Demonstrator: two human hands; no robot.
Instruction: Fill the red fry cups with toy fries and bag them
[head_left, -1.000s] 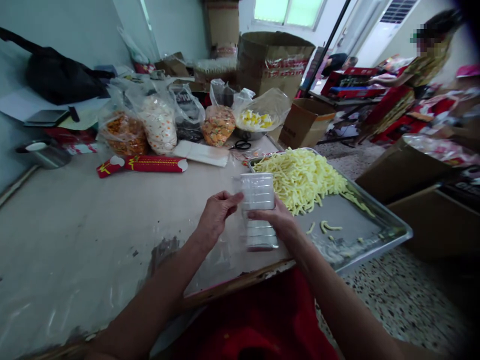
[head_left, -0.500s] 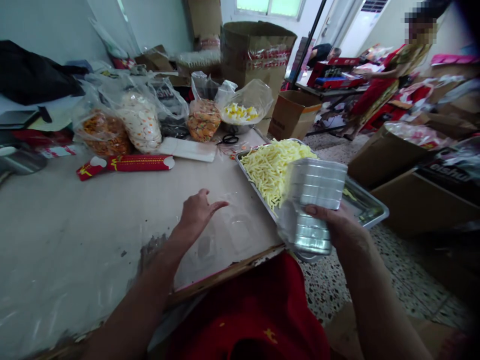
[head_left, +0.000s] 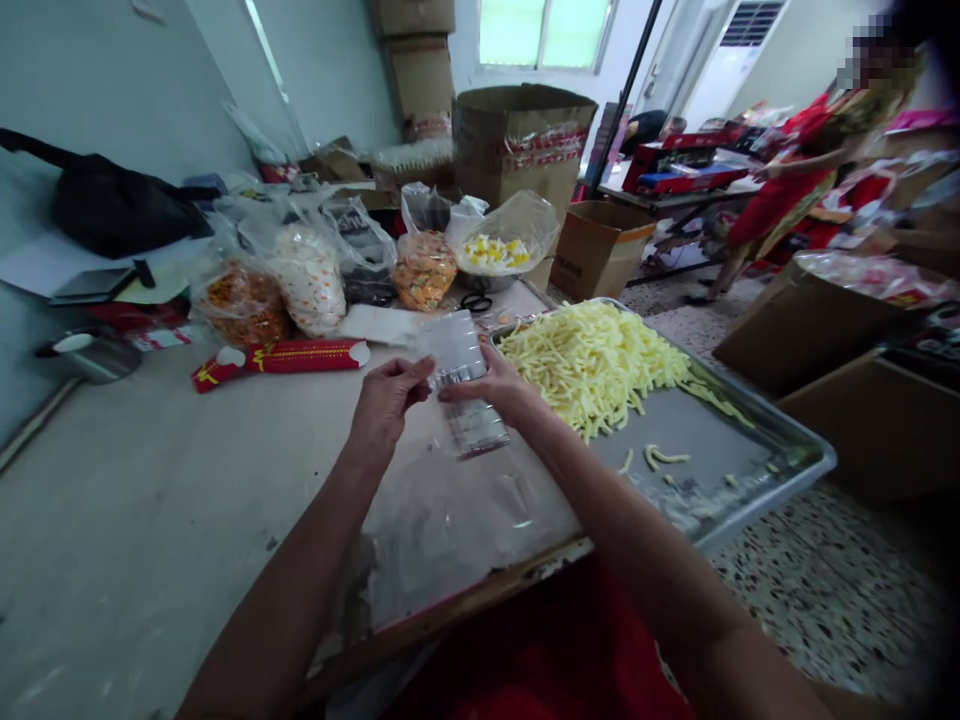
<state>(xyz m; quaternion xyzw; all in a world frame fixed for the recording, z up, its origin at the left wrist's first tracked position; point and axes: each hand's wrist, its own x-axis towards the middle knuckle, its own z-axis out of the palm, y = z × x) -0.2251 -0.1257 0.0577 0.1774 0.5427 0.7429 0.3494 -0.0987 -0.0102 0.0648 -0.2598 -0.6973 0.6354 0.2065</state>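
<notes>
A stack of clear plastic trays (head_left: 456, 345) is in my right hand (head_left: 501, 386), held tilted above the table, thumb across its ridged face. My left hand (head_left: 387, 402) is closed in a pinch at the left edge of that stack, fingertips on the thin plastic. Beneath both hands, more clear plastic (head_left: 457, 540) lies along the table's front edge; its outline is hard to make out. To the right of my right hand, a metal tray (head_left: 720, 475) bears a heap of pale yellow snack sticks (head_left: 600, 355).
Bags of orange snacks (head_left: 426, 270) and white pieces (head_left: 304, 275) stand at the back of the table (head_left: 187, 500), behind a red printed sleeve (head_left: 307, 356). Black scissors (head_left: 475, 300) lie near a bowl (head_left: 499, 255). Cardboard boxes (head_left: 604, 250) and a person (head_left: 802, 180) are beyond.
My right hand has brought the stack leftward from over the metal tray to above the table. My left hand, open before, now pinches its edge. The view has shifted.
</notes>
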